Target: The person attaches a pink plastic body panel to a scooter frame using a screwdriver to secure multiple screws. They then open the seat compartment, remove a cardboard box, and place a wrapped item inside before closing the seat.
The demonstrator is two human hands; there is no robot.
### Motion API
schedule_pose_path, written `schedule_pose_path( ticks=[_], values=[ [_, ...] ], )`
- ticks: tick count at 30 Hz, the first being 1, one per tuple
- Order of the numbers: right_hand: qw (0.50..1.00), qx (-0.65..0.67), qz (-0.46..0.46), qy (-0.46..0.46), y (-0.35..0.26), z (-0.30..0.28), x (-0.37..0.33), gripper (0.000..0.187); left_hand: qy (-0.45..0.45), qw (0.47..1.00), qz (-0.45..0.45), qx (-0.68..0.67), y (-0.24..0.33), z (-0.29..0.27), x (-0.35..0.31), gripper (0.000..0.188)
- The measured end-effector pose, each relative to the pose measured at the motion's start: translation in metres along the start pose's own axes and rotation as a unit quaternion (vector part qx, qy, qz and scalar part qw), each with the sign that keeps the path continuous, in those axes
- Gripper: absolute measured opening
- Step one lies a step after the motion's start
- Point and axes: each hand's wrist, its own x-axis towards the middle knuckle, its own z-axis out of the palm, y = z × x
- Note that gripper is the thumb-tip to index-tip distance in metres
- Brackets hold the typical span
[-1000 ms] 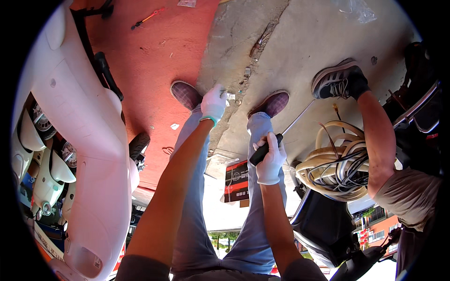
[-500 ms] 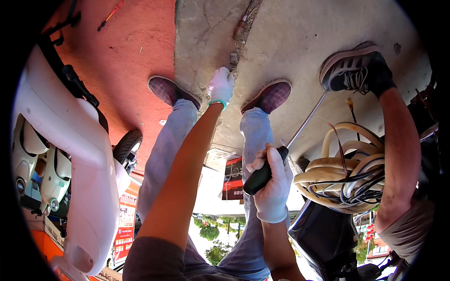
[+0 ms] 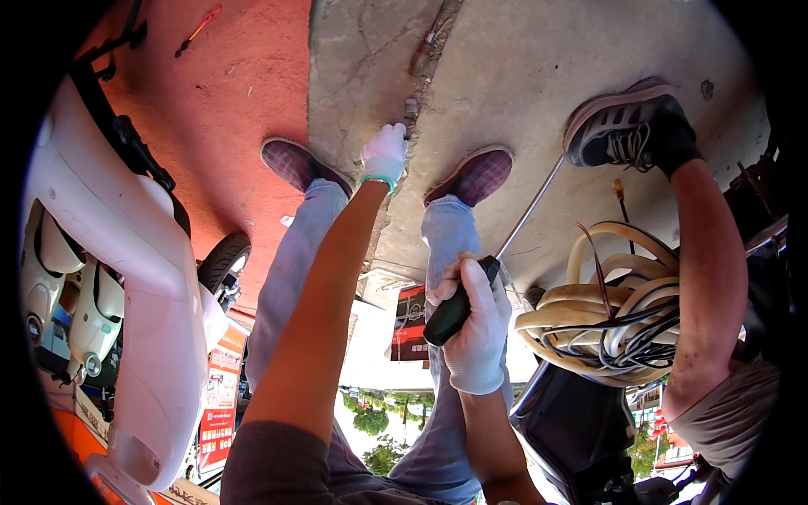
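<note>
Concrete [image 3: 539, 67] borders red ground [image 3: 244, 93], right fingers [image 3: 478, 284] gripping a screwdriver [image 3: 449, 320], left fingers [image 3: 393, 133] of unclear state.

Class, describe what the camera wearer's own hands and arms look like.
The left hand wears a white glove with a teal cuff edge; the right hand wears a white glove too. The left forearm is bare below a short dark sleeve.

In bright daylight, the red floor [image 3: 252, 93] meets grey concrete [image 3: 547, 50] along a clear edge; a rough crack [image 3: 432, 71] crosses the concrete, and trees [image 3: 369, 420] show near the bottom.
</note>
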Motion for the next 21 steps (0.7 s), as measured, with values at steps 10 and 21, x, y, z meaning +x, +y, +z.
schedule_pose_path(
  ticks=[10,21],
  values=[
    [1.000,0.002,0.008,-0.013,-0.003,0.002,0.001,0.022,0.171,0.954,-0.109,-0.221,0.016,0.004,0.026,0.021],
    [1.000,-0.013,0.000,-0.008,-0.003,0.011,0.001,0.022,0.109,0.821,-0.387,-0.404,0.048,-0.011,0.036,0.021]
  ],
)
